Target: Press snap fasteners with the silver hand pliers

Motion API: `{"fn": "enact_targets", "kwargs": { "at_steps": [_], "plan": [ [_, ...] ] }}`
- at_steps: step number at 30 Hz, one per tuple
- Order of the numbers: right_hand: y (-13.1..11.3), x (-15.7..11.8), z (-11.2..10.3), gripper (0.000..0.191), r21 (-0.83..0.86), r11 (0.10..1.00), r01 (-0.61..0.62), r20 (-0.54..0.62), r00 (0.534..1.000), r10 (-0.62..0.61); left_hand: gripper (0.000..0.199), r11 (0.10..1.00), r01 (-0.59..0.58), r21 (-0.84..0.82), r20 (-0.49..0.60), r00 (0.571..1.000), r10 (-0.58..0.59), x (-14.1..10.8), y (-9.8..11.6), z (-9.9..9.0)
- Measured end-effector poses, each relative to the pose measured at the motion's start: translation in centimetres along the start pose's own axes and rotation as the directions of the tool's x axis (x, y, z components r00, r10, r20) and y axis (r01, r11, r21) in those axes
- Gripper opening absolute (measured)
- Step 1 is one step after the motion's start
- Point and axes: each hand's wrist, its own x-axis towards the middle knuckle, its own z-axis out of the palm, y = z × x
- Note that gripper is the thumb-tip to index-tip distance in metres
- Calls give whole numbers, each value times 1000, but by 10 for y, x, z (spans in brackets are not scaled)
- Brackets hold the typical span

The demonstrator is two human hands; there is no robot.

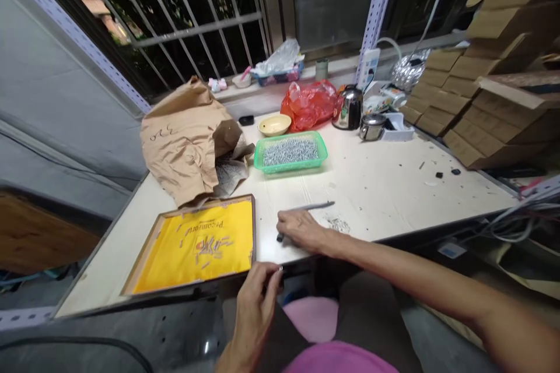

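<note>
Pink fabric (336,358) lies across the lap at 6 o'clock, below the near edge of the bench (385,186). Left grip (256,309) is closed at that edge, thumb and fingertips pinching a small bright metal piece (280,268), too small to identify further. Right grip (301,230) rests on the bench top, fingers curled around a slim grey metal rod (310,206). The rod runs out toward 2 o'clock from the hand, and its dark end (279,238) projects below the fingers. A small patch of grey filings (339,225) lies just beyond the right grip.

At 9 o'clock from that grip sits a wooden-framed tray (252,227) lined with a yellow printed sheet (166,259), bearing scattered short pale pegs (210,245). A green plastic basket (258,157) of grey screws (291,151) stands at 12 o'clock. A torn brown paper bag (179,145) lies at 11 o'clock. Stacked cardboard boxes (481,111) occupy 2 o'clock.
</note>
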Motion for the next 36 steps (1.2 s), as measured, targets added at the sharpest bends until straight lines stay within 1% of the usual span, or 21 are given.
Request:
{"fn": "enact_targets", "kwargs": {
  "at_steps": [2,4,6,8,10,12,14,16,20,22,25,30,33,36],
  "plan": [
    [7,-6,3,20,1,1000,-3,-14,1000,3,17,1000,25,10,11,1000,-25,1,1,-1],
    [13,-15,5,22,80,997,5,-37,999,-2,17,999,49,4,25,998,-49,3,2,1],
    [18,-28,6,25,147,988,-52,-92,994,66,19,996,84,-21,38,996,-83,5,3,3],
    [20,-44,6,24,154,977,-151,-121,978,170,21,984,153,-89,56,987,-148,10,2,5],
    [22,-59,9,21,108,966,-236,-113,962,247,25,951,243,-189,75,970,-233,18,0,7],
    [24,-71,13,17,50,955,-293,-101,950,297,30,899,327,-290,100,945,-311,30,-2,7],
    [26,-76,17,11,9,943,-333,-106,937,332,38,847,387,-364,125,922,-368,43,-2,7],
    [30,-77,17,12,17,939,-345,-138,929,344,42,803,427,-417,142,903,-406,55,0,7],
    [38,-77,12,19,126,941,-314,-220,916,335,44,750,458,-478,158,884,-439,70,6,7],
    [42,-79,11,19,131,946,-297,-232,919,320,43,737,466,-489,165,879,-447,74,7,7],
    [44,-85,13,17,79,955,-284,-213,931,295,41,743,464,-482,160,881,-446,76,5,8],
    [45,-91,16,16,27,958,-287,-194,938,287,39,761,462,-456,160,883,-441,78,4,10],
    [48,-90,18,16,21,952,-307,-158,939,306,40,755,479,-447,173,875,-453,79,3,13],
    [50,-88,23,17,23,949,-315,-159,936,315,40,758,502,-416,191,863,-467,82,1,19]
  ]
}}
